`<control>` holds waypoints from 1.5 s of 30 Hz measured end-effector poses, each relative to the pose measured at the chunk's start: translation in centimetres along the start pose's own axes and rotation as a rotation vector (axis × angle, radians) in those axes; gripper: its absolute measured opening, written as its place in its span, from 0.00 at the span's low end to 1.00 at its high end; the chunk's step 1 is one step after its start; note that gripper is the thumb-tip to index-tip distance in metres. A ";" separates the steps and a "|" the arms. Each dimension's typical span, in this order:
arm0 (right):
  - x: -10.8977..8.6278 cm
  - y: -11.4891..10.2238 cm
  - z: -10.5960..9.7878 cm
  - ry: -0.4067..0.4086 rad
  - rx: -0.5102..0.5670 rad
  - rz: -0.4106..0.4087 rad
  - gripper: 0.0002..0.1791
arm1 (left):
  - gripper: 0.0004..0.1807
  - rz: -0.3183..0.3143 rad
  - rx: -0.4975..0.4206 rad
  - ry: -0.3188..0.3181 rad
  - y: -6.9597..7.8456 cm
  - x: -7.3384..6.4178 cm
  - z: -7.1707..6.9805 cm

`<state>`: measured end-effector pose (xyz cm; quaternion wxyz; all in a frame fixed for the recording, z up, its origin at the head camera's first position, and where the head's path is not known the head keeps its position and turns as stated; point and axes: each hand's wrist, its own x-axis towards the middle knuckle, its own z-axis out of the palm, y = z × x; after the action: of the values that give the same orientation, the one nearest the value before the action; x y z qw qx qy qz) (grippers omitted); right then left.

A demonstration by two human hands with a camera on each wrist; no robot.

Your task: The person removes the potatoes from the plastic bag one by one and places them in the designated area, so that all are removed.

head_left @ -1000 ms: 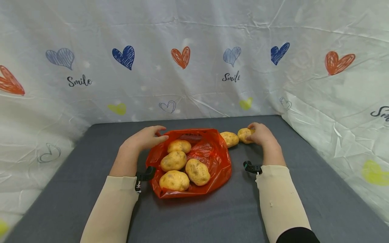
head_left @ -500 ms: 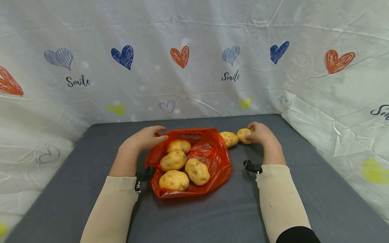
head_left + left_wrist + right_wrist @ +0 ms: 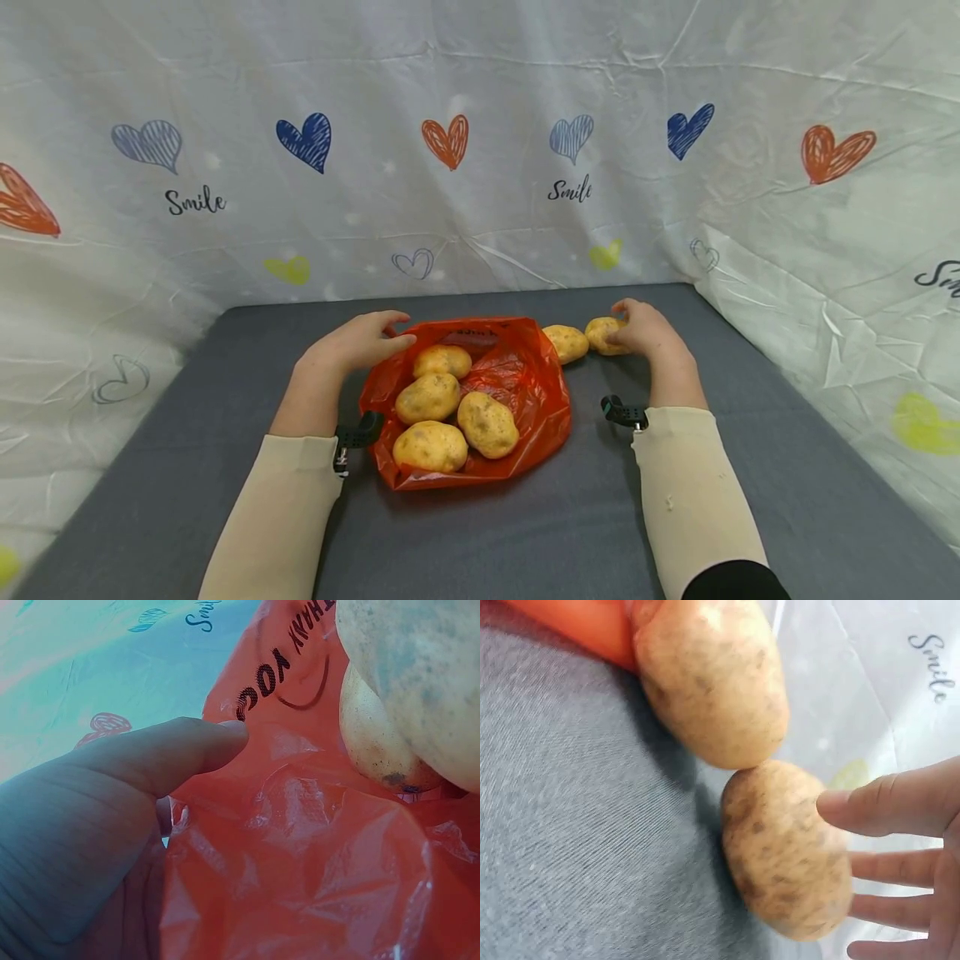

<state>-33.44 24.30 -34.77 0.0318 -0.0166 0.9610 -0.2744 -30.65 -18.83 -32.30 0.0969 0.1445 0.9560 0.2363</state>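
Observation:
In the head view an open red plastic bag (image 3: 540,392) lies mid-table with several potatoes inside, among them a front-right potato (image 3: 487,425). At the bag's left edge is my left hand (image 3: 352,342). Its thumb (image 3: 202,746) lies over the edge, and a gap shows between thumb and fingers; the fingers are mostly hidden. Right of the bag lies a loose potato (image 3: 566,342), end to end with a second potato (image 3: 784,851). My right hand (image 3: 643,332) is at that second potato, thumb on the near side and straight fingers spread behind it; firm contact cannot be told.
A dark grey cloth (image 3: 525,533) covers the table. Behind and beside it hangs a white sheet (image 3: 495,83) printed with hearts and "Smile". Small black wrist cameras sit on both forearms, the left wrist camera (image 3: 362,429) close against the bag's left side.
My right hand's finger has lifted slightly off the top of the outer potato. The left hand, bag and potatoes stay in place.

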 end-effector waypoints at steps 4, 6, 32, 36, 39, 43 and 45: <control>-0.2 -1.0 -0.5 -0.013 0.036 -0.020 0.34 | 0.34 -0.001 0.001 0.002 -0.1 -0.1 0.0; -0.5 -1.7 -0.8 -0.017 0.046 -0.038 0.35 | 0.34 -0.001 0.001 0.003 -0.2 -0.1 0.0; -3.3 -13.0 5.6 -0.660 0.146 -0.384 0.30 | 0.34 -0.002 -0.006 -0.004 -0.2 -0.2 -0.1; -3.4 -13.2 6.8 -0.757 0.088 -0.293 0.33 | 0.35 0.004 0.008 -0.004 0.1 0.0 -0.1; -3.5 -13.3 7.1 -0.779 0.039 -0.248 0.34 | 0.35 0.004 0.002 -0.006 0.3 0.0 -0.1; -3.6 -13.5 7.4 -0.781 -0.011 -0.248 0.35 | 0.35 -0.004 -0.002 -0.008 0.4 0.0 0.0; -3.5 -13.6 7.5 -0.770 -0.027 -0.274 0.34 | 0.34 -0.009 -0.001 -0.009 0.4 0.0 0.0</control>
<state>-29.20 9.01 -33.76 0.3520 -0.2464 0.8713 -0.2371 -30.60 -18.51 -32.13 0.1021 0.1414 0.9560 0.2358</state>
